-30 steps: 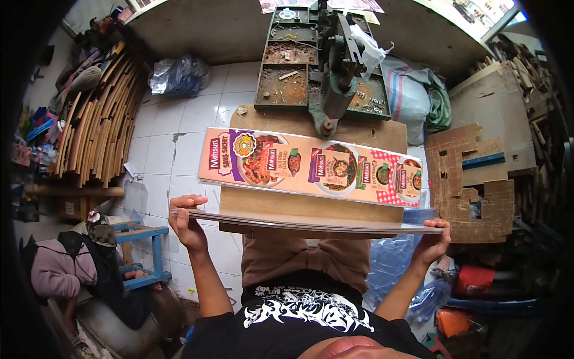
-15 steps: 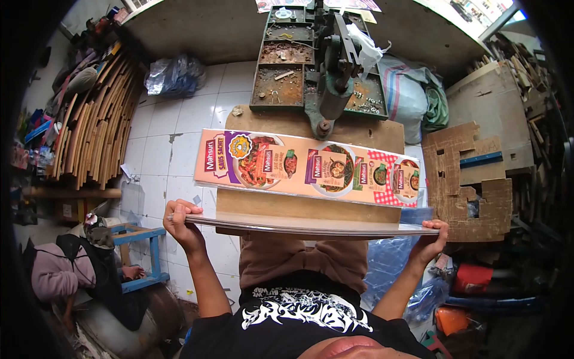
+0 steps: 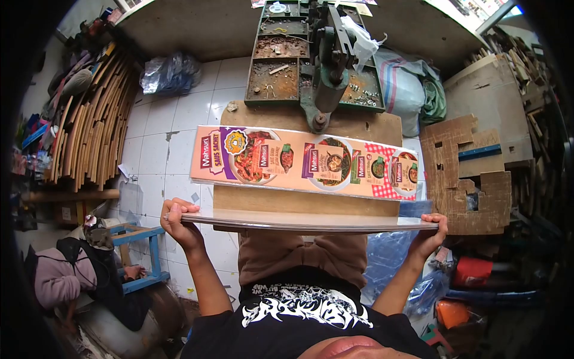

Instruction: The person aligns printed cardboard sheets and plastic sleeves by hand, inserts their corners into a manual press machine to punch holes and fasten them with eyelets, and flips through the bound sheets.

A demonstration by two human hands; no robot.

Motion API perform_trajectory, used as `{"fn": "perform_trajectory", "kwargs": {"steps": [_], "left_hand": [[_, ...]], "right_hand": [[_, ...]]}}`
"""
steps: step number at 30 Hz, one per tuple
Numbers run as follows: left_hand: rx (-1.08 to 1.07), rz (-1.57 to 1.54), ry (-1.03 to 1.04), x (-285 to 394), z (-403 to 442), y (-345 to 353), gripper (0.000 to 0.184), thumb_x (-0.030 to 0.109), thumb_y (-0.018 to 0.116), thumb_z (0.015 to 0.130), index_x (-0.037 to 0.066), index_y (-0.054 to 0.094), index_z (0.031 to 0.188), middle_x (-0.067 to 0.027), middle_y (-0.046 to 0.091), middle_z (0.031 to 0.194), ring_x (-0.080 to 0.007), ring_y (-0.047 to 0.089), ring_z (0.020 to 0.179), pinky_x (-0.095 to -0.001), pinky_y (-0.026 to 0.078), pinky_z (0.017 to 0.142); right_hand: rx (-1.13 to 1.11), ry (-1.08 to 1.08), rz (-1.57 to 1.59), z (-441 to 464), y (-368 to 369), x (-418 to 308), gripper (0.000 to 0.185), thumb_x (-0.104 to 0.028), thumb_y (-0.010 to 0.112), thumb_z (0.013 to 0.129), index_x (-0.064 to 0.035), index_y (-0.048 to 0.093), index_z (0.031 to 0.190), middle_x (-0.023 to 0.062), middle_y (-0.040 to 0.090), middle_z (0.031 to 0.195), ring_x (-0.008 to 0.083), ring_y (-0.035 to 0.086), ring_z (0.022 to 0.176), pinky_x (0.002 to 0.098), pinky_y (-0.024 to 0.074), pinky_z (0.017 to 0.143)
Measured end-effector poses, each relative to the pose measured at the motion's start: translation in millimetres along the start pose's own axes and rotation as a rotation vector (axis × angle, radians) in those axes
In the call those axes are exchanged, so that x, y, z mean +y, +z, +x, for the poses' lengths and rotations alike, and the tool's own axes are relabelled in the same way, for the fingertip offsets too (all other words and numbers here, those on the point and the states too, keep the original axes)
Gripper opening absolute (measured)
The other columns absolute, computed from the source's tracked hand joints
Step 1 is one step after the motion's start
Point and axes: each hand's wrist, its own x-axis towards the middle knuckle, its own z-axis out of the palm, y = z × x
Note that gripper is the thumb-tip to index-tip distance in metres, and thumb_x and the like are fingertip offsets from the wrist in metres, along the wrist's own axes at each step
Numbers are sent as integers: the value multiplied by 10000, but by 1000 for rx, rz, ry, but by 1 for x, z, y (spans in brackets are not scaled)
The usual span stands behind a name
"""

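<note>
A stack of thin long sheets [image 3: 311,222] is held level, seen nearly edge-on, at the near side of the wooden board [image 3: 299,202]. My left hand [image 3: 181,222] is closed round its left end, and my right hand [image 3: 433,230] grips its right end. Just beyond the stack, a long printed food banner in clear plastic [image 3: 299,161] lies across the board. Behind the banner stands a green metal press [image 3: 326,90], its foot close to the banner's far edge.
Sectioned metal trays [image 3: 274,81] with small metal parts flank the press. At left are stacked wooden strips [image 3: 92,119] and a blue stool frame [image 3: 153,257]. A cut brown board [image 3: 457,179] and white sack [image 3: 400,90] stand right. Another person's pink sleeve [image 3: 60,278] shows lower left.
The view has shifted slightly, so the board, banner and press appear a little further left and higher. Both hands still hold the stack, which is tilted slightly differently, showing more of its upper face.
</note>
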Motion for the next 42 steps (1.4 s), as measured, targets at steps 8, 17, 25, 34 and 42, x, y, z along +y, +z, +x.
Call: {"fn": "perform_trajectory", "kwargs": {"steps": [8, 17, 25, 34, 42], "left_hand": [[1, -38, 1, -2, 0, -1, 197, 163, 484, 857, 65, 425, 697, -89, 512, 623, -147, 509, 565, -282, 447, 610], [-3, -53, 1, -3, 0, -2, 192, 158, 481, 844, 63, 428, 685, -91, 504, 619, -148, 497, 555, -282, 456, 599], [16, -60, 26, -4, 1, -1, 190, 162, 477, 827, 65, 420, 674, -87, 494, 605, -146, 483, 553, -276, 434, 589], [14, -68, -16, -4, 2, 0, 187, 160, 478, 817, 64, 412, 670, -87, 493, 605, -143, 469, 558, -277, 412, 584], [10, -66, -14, -6, 5, 1, 192, 159, 478, 812, 59, 422, 658, -96, 504, 597, -145, 458, 560, -283, 404, 599]], "right_hand": [[-5, 5, 10, 0, -2, 1, 277, -302, 489, 935, -66, 521, 793, 48, 514, 761, 157, 528, 762, 324, 444, 792], [-7, -6, 9, -1, 2, -1, 263, -292, 502, 917, -66, 515, 783, 44, 497, 755, 153, 511, 747, 316, 450, 780], [-3, -9, 71, 0, 3, -1, 234, -263, 519, 896, -94, 468, 742, 31, 465, 732, 141, 490, 723, 313, 447, 773], [1, 9, 104, 2, 5, -1, 224, -247, 526, 885, -92, 463, 736, 23, 466, 721, 121, 486, 707, 296, 445, 771], [19, -21, 42, 5, 6, 2, 242, -258, 511, 879, -83, 462, 718, 36, 470, 706, 141, 492, 704, 311, 421, 747]]}}
